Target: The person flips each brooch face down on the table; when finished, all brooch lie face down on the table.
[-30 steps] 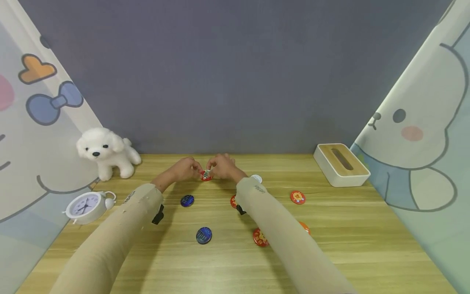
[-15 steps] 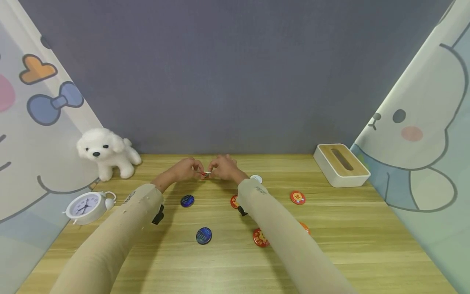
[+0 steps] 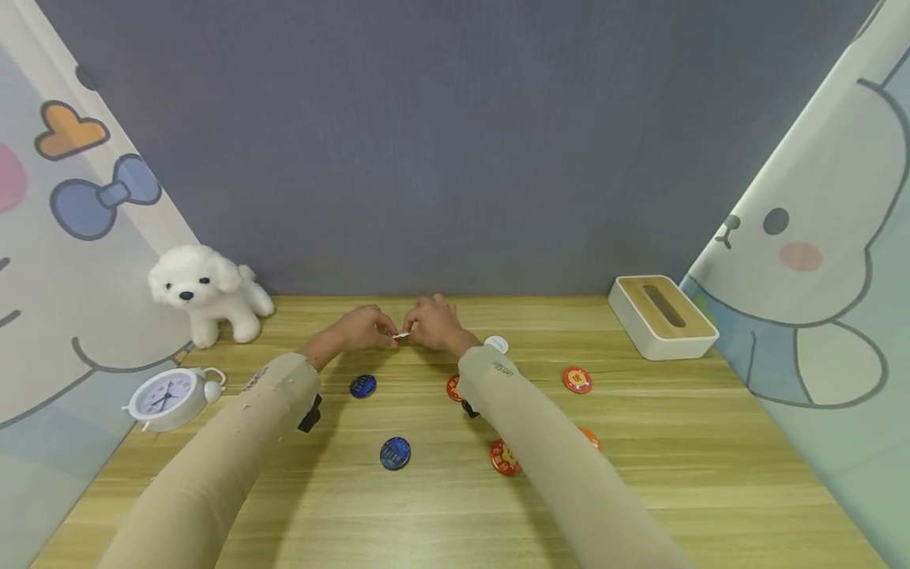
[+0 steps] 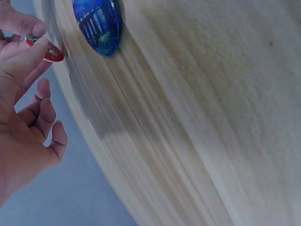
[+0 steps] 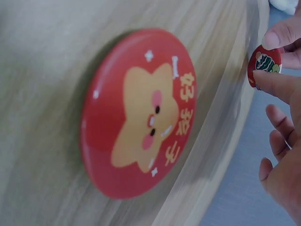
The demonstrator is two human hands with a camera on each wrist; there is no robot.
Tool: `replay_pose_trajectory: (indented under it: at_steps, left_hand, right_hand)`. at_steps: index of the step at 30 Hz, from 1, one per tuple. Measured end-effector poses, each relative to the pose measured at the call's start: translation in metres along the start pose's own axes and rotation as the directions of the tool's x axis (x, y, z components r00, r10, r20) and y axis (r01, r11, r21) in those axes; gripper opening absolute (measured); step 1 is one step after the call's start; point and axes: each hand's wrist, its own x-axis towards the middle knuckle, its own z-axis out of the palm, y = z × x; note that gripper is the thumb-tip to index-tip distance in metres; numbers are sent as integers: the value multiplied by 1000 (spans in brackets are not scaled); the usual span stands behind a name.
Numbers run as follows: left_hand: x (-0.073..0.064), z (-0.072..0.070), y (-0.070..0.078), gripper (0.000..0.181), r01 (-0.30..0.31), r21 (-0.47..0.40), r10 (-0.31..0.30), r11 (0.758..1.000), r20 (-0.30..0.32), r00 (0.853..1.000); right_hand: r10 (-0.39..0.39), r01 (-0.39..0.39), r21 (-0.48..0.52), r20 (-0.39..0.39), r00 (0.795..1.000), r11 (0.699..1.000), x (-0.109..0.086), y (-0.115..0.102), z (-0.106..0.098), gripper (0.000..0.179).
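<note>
Between the fingertips of both hands is a small round red button badge (image 3: 401, 336), seen nearly edge-on from the head. My left hand (image 3: 364, 325) pinches its left side and my right hand (image 3: 432, 320) its right side, near the table's far edge. In the right wrist view the badge (image 5: 266, 60) shows a dark green and white picture, partly covered by fingers. The left wrist view shows its red rim (image 4: 54, 55) beyond the left fingertips. Nearest to the left hand lies a blue badge (image 3: 362, 386); a white disc (image 3: 497, 344) lies beside the right wrist.
Another blue badge (image 3: 395, 453) lies closer in, with red badges (image 3: 577, 380) and an orange one (image 3: 590, 438) to the right. The right sleeve partly covers a red star badge (image 3: 505, 458). A plush dog (image 3: 206, 292), alarm clock (image 3: 167, 399) and tissue box (image 3: 663, 318) stand around the sides.
The held badge has tilted from showing its red patterned face to nearly edge-on in the head view. Both hands stay in about the same place.
</note>
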Motion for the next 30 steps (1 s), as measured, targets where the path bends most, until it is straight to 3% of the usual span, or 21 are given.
replay_pose_trajectory:
  at_steps: [14, 30]
  left_hand:
    - [-2, -2, 7, 24, 60, 155, -60, 986, -11, 998]
    - [-4, 5, 9, 24, 49, 232, -45, 972, -20, 999]
  right_hand:
    - [-49, 46, -125, -28, 998, 991, 1, -4, 4, 5]
    - [-20, 21, -109, 13, 1000, 994, -1, -2, 9, 15]
